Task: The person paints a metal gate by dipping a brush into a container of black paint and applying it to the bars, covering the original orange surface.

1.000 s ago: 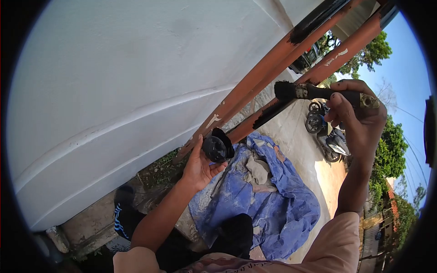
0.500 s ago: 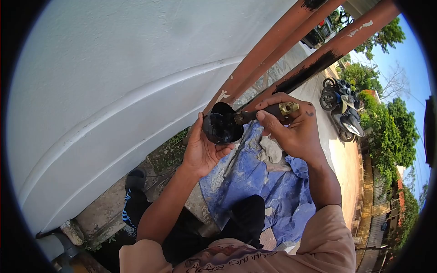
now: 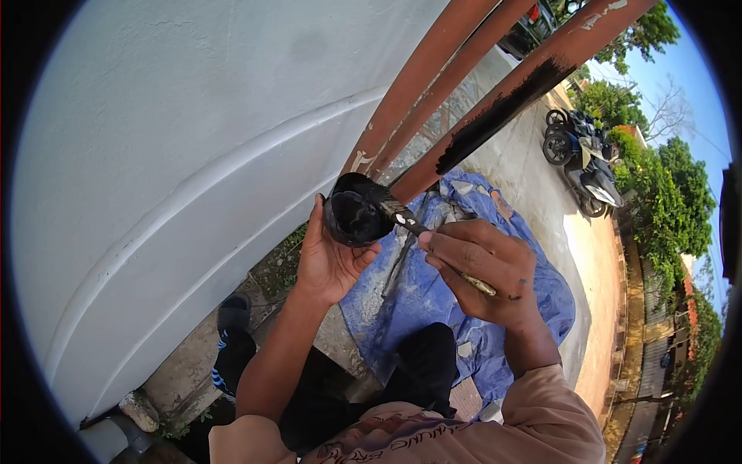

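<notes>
My left hand (image 3: 331,267) cradles a small cup of black paint (image 3: 357,216) from below and the side, its open top facing me. In my right hand (image 3: 487,267) is a paintbrush (image 3: 408,220), gripped by the handle. The brush's bristle end meets the cup's right rim; black paint covers the bristles. Just beyond the cup rise reddish-brown metal posts (image 3: 440,89). The nearest post (image 3: 421,178) on the right carries a long patch of wet-looking black paint (image 3: 502,116). Dark smudges mark my right hand.
A white wall (image 3: 193,116) with a raised moulding fills the left. Below my hands a blue tarpaulin (image 3: 417,290) covers the ground. My bent legs are at the bottom. A parked motorcycle (image 3: 583,166) stands off to the right, with trees behind.
My right hand has moved lower and turned, so the brush now slants up-left to the cup's rim. The cup has shifted slightly left in view, along with the surroundings.
</notes>
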Demonstrator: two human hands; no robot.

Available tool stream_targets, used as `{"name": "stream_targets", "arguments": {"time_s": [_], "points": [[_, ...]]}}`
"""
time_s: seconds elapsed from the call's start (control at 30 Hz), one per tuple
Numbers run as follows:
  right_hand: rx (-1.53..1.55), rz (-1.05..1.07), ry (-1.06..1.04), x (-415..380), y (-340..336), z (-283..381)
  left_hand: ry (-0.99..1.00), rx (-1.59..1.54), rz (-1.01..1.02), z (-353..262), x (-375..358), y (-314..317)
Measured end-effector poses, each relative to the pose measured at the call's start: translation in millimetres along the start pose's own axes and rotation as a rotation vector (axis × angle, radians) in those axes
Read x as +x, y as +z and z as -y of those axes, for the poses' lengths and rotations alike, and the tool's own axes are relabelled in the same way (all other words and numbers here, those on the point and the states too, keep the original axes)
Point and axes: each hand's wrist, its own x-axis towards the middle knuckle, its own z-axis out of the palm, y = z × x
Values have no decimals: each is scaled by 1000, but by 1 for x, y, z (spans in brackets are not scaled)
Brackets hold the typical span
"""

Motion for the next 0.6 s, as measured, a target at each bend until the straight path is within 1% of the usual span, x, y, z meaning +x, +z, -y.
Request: {"name": "stream_targets", "arguments": {"time_s": [0.1, 0.2, 0.3, 0.4, 0.43, 0.47, 0.53, 0.6], "points": [[-7, -15, -41, -10, 1, -9, -26, -3, 27, 5, 4, -3], [46, -215, -36, -26, 10, -29, -27, 16, 22, 10, 8, 2], [256, -454, 203, -30, 14, -26, -26, 63, 15, 18, 15, 9], [156, -455, 232, -24, 3, -30, -32, 85, 15, 25, 21, 10], [194, -504, 235, -18, 4, -29, -31, 90, 6, 27, 22, 10], [160, -501, 256, -12, 0, -27, -31, 97, -3, 29, 22, 10], [58, -482, 224, -4, -5, -37, -32, 96, -9, 28, 24, 6], [-89, -350, 209, 7, -11, -40, -24, 87, -31, 27, 24, 4]]}}
